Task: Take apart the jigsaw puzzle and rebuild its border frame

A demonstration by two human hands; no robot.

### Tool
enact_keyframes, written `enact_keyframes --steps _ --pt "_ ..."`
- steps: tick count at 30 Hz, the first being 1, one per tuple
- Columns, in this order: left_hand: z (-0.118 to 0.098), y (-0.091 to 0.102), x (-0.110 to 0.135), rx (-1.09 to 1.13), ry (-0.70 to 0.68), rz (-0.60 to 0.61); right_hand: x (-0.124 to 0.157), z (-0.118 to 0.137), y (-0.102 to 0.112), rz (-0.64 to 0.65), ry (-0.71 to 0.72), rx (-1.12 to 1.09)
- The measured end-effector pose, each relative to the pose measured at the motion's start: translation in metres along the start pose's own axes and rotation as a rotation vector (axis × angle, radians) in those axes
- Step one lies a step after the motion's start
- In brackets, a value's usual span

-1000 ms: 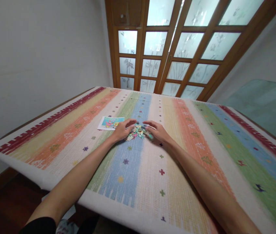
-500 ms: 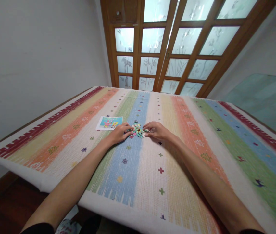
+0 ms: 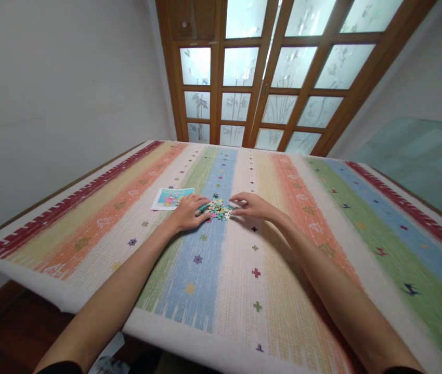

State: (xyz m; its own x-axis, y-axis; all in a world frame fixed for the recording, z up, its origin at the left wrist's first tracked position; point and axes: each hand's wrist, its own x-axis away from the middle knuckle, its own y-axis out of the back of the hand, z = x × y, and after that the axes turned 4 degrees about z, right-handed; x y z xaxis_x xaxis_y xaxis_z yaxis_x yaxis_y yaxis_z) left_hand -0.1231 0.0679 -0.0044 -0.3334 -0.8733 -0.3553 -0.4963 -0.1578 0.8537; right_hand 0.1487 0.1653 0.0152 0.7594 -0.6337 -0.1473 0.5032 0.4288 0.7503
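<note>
A small heap of jigsaw puzzle pieces [image 3: 220, 210], mostly teal and yellow with some pink, lies on the striped tablecloth [image 3: 240, 270]. My left hand [image 3: 190, 212] rests at the heap's left side, thumb and fingers apart and their tips at the outer pieces. On the opposite side, my right hand [image 3: 252, 206] curves toward the heap, a gap showing between thumb and fingers. Neither hand shows a piece gripped. Just behind my left hand is a picture card [image 3: 166, 198] with pink and yellow cartoon figures on teal; my fingers cover its right part.
The cloth covers a wide table whose near edge [image 3: 174, 337] runs below my forearms. A plain wall [image 3: 68, 78] stands at the left. Wooden doors with frosted panes [image 3: 217, 72] rise beyond the far edge. A pale glassy panel [image 3: 419, 156] stands at the right.
The fingers of both hands have spread wider around the heap. The heap looks slightly looser. The whole view has shifted a little.
</note>
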Motion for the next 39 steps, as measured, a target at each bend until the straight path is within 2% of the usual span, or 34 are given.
enact_keyframes --steps 2,4,13,19,24,33,39 --pt "0.001 0.000 0.001 -0.095 -0.012 0.060 0.002 0.002 0.002 0.047 -0.017 0.136" --pt "0.002 -0.001 0.002 -0.099 -0.004 0.088 0.003 0.005 0.001 0.085 -0.047 0.198" --pt "-0.001 -0.007 -0.002 0.080 -0.035 0.057 0.000 0.017 -0.003 0.134 -0.109 0.160" --pt "-0.008 -0.008 -0.003 0.180 0.001 -0.070 0.003 0.021 -0.003 0.142 -0.143 0.102" --pt "-0.013 -0.010 -0.003 0.213 -0.006 -0.130 0.003 0.020 -0.002 0.150 -0.136 0.041" --pt "-0.012 -0.015 -0.004 0.352 -0.025 -0.153 0.001 0.015 0.001 0.122 -0.111 -0.064" --pt "-0.013 -0.013 -0.003 0.179 -0.120 -0.169 -0.002 0.014 0.002 0.106 -0.166 -0.256"
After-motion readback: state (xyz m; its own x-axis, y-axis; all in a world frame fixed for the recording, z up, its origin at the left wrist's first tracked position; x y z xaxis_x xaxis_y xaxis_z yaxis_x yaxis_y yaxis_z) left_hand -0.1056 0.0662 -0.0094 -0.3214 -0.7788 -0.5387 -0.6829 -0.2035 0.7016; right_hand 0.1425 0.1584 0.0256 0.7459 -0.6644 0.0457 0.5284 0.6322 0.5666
